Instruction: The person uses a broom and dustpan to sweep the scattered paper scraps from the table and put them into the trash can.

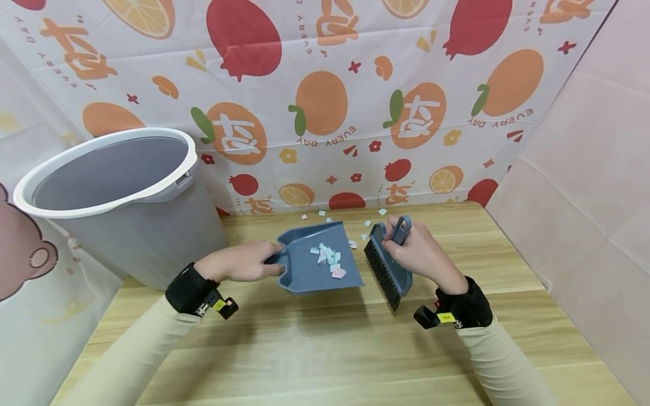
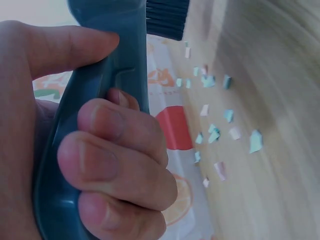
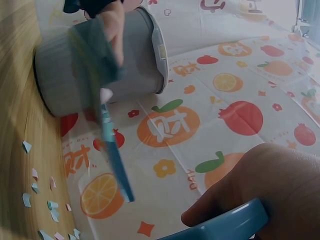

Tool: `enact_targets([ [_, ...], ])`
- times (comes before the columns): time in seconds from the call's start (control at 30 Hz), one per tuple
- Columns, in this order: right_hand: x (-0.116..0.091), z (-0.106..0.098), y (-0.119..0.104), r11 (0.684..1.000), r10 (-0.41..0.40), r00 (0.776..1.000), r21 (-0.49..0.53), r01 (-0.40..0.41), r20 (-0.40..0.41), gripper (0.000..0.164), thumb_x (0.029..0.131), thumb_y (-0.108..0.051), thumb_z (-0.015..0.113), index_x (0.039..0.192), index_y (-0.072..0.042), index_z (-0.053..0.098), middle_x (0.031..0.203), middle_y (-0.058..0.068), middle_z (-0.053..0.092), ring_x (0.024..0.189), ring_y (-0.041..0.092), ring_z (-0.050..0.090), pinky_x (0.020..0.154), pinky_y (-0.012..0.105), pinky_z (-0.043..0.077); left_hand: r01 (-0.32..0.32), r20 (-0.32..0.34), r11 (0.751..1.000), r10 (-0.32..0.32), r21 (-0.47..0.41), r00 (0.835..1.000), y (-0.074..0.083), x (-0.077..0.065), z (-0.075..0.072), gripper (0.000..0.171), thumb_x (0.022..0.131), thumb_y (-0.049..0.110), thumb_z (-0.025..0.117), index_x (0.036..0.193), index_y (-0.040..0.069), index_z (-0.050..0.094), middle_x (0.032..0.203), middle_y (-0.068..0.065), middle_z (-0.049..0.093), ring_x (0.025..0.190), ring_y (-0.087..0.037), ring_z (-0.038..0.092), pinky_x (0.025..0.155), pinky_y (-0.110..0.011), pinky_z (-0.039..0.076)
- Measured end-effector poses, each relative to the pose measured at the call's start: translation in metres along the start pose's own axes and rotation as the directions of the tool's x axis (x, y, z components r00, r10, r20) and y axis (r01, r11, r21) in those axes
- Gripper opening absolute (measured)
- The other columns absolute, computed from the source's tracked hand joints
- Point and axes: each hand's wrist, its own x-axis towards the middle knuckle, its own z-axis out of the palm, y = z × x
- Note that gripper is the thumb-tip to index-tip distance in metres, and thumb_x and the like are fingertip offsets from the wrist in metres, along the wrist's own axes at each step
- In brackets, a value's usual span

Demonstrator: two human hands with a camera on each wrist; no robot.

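The dustpan (image 1: 303, 277) is held raised over the bench (image 1: 284, 361), between the two hands, its long axis running left to right: handle toward the left hand (image 1: 247, 261), mouth toward the brush (image 1: 395, 266). Teal and pink scraps (image 1: 329, 255) lie on its floor, nearer the mouth than the handle. The left hand is closed around the handle, thumb along it and fingers wrapped. Just right of the mouth, apart from it, the brush slants from far left to near right, bristles facing the pan; the right hand has its fingers curled round the brush's handle. Loose scraps (image 1: 368, 223) dot the bench beyond and between the two tools, close to the printed sheet (image 1: 279, 73). The grey bin (image 1: 152, 239) stands at the bench's far left corner, mouth up; the left hand is the nearer one, yet the pan's mouth points away from it, and the bin's raised rim stands above pan level.
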Motion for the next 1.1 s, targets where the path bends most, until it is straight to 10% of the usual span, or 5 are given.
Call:
enact_targets([
  [1.1,-0.004,-0.001,-0.002,1.0,-0.024,1.0,0.003,0.024,-0.01,0.013,0.101,-0.005,0.067,0.091,-0.012,0.06,0.066,-0.001,0.051,0.061,0.017,0.046,0.062,0.029,0.033,0.137,0.071,0.979,-0.128,-0.152,0.989,0.039,-0.025,-0.117,0.021,0.107,0.018,0.047,0.087,0.013,0.049,0.064,0.006,0.035,0.055,-0.011,0.03,0.058,-0.025,0.031],
])
